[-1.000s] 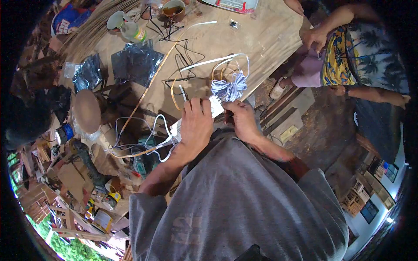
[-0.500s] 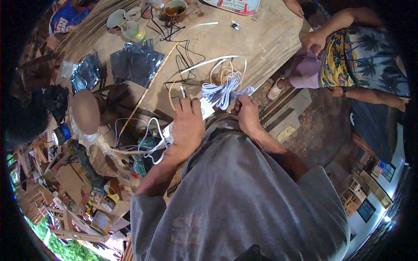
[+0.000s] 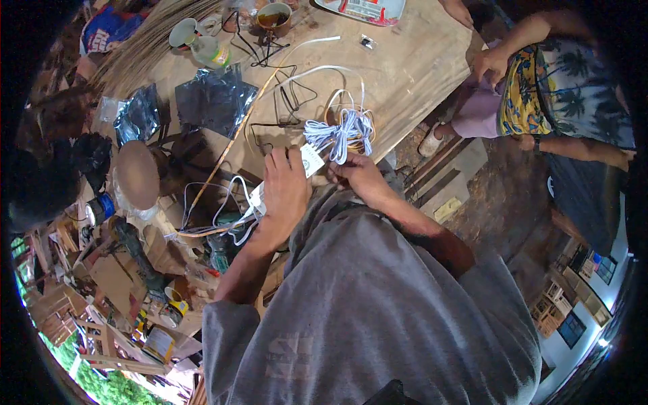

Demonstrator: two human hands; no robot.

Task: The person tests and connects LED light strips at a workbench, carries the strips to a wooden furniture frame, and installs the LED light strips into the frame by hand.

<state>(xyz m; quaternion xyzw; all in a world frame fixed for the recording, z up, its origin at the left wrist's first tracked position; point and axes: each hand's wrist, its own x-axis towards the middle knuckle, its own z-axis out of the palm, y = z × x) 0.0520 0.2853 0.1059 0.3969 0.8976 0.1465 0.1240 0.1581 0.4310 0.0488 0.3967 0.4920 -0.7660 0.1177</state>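
My left hand (image 3: 287, 189) is closed around a long white power strip (image 3: 312, 159), whose far end shows past the fingers and whose near end sticks out by the wrist. My right hand (image 3: 364, 181) is beside that far end, fingers bent together; what they pinch is hidden. A tied bundle of white-and-blue cord (image 3: 347, 129) lies on the wooden table (image 3: 412, 74) just beyond my right fingers. Loose white cable (image 3: 233, 202) loops out left of my left wrist.
Black cable (image 3: 290, 101), dark plastic bags (image 3: 216, 98), a glass bottle (image 3: 214, 55), a brown cup (image 3: 275, 19) and a white tray (image 3: 378, 12) are on the table. A long thin stick (image 3: 233, 138) crosses it. Another person (image 3: 574, 94) stands at the right.
My right hand has moved left, from beside the cord bundle to the power strip's far end. The bundle has shifted slightly left. My left hand keeps its hold on the strip.
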